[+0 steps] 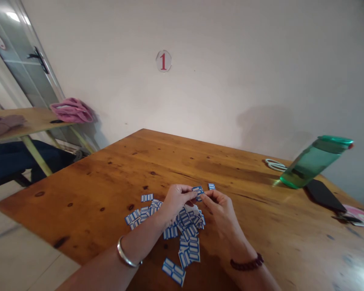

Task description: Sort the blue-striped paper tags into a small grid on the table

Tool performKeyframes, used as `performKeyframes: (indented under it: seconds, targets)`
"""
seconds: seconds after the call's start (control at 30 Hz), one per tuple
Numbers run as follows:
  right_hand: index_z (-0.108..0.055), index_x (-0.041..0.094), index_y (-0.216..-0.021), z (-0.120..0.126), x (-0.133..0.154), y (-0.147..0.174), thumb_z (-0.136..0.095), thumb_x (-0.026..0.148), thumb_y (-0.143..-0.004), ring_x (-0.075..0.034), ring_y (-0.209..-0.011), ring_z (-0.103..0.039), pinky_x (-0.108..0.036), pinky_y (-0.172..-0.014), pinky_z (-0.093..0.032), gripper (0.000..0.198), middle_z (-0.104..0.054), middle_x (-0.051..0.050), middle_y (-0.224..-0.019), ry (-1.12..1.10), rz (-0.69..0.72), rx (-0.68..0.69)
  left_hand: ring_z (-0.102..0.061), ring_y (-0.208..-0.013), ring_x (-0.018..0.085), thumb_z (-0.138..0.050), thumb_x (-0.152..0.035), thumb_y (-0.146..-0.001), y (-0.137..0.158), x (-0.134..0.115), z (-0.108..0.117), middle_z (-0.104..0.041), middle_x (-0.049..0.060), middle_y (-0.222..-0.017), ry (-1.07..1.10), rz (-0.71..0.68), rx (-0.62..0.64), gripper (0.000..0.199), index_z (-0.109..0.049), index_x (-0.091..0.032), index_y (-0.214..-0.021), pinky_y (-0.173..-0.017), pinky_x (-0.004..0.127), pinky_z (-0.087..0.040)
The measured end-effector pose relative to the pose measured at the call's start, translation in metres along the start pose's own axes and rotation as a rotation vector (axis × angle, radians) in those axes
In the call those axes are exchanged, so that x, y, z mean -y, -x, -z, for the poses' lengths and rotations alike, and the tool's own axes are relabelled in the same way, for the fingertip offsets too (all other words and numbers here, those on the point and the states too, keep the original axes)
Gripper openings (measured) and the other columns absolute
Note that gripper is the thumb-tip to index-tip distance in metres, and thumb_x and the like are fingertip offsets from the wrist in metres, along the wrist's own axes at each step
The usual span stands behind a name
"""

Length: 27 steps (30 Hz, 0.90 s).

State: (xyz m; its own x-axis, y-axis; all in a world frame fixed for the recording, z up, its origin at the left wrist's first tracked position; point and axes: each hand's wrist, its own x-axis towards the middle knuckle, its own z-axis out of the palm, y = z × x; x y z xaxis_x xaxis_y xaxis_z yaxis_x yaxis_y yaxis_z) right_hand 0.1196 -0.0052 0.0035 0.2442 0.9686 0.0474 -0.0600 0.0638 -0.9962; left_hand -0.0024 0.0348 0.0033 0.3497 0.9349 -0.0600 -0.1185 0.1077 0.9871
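Note:
A small blue-and-white label sheet (197, 190) is pinched between my two hands above the wooden table. My left hand (178, 200), with a silver bangle on its wrist, grips the sheet's left side between thumb and fingers. On the other side, the thumb and fingertips of my right hand (220, 204) close on its right edge; a dark red beaded bracelet circles that wrist. Beneath and around my left hand lies a loose pile of similar label sheets (186, 232), partly hidden by my forearm. One piece (211, 186) sits apart, just beyond my right hand.
At the right of the wooden table (115, 173) stand a green bottle (312, 163), a dark flat phone-like object (324, 196) and a coiled white cable (275, 165). Keys (347, 219) lie near a pink round item. Another person's arm rests on the table at left, near pink cloth (73, 110).

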Motion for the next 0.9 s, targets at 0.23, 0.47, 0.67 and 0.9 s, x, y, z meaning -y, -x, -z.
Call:
performKeyframes:
  seconds: [0.23, 0.47, 0.67, 0.9]
  targets:
    - [-0.060, 0.015, -0.056, 0.0037, 0.0010, 0.0006, -0.068, 0.034, -0.058, -0.006, -0.046, -0.032, -0.021, -0.043, -0.022, 0.021, -0.045, 0.006, -0.046, -0.117, -0.048, -0.007, -0.049, -0.046, 0.009, -0.067, -0.029, -0.058, -0.0024, 0.0021, 0.0044, -0.057, -0.002, -0.050, 0.036, 0.020, 0.006, 0.017, -0.063, -0.012, -0.056, -0.050, 0.021, -0.038]
    - [-0.058, 0.015, -0.058, 0.0084, -0.0039, -0.0037, -0.072, 0.035, -0.053, -0.005, -0.044, -0.030, -0.019, -0.041, -0.018, 0.025, -0.043, 0.007, -0.047, -0.245, -0.106, -0.094, -0.049, -0.044, 0.008, -0.064, -0.025, -0.059, -0.0030, 0.0024, 0.0054, -0.056, -0.001, -0.049, 0.080, 0.048, -0.043, 0.014, -0.061, -0.012, -0.055, -0.049, 0.021, -0.040]
    - [-0.056, 0.017, -0.059, 0.0066, -0.0034, -0.0018, -0.068, 0.035, -0.059, -0.005, -0.043, -0.028, -0.020, -0.040, -0.019, 0.023, -0.041, 0.008, -0.046, -0.147, -0.009, -0.095, -0.050, -0.044, 0.009, -0.063, -0.024, -0.059, -0.0042, 0.0045, 0.0047, -0.056, -0.002, -0.049, 0.051, 0.057, -0.057, 0.013, -0.061, -0.012, -0.055, -0.049, 0.023, -0.043]
    - [-0.055, 0.017, -0.060, 0.0021, -0.0029, 0.0002, -0.063, 0.036, -0.062, -0.008, -0.046, -0.034, -0.022, -0.043, -0.026, 0.021, -0.046, 0.006, -0.051, 0.088, 0.094, -0.147, -0.052, -0.046, 0.010, -0.067, -0.030, -0.057, -0.0021, 0.0031, 0.0022, -0.056, -0.002, -0.049, 0.036, 0.059, 0.000, 0.019, -0.062, -0.013, -0.054, -0.053, 0.024, -0.044]
